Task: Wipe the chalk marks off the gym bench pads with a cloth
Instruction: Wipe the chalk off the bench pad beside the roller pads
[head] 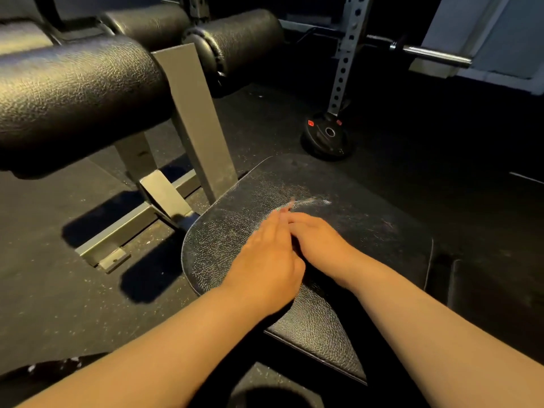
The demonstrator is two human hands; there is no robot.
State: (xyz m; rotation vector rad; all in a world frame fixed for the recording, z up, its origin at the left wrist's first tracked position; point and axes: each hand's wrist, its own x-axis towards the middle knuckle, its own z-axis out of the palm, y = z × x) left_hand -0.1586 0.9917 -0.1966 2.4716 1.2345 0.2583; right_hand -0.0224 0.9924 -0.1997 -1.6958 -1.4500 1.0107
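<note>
With my left hand [265, 260] flat, fingers [276, 228] straight and together, over my right hand [319, 241], whose fingers were hidden, on the pad [376, 248], I saw no cloth and judged firm, overlapping strokes best across the chalk streak [315, 201] just ahead.

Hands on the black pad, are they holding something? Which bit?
Cannot tell. No held thing shows. The left hand rests flat on the seat pad, overlapping the right hand; anything beneath them is hidden.
</note>
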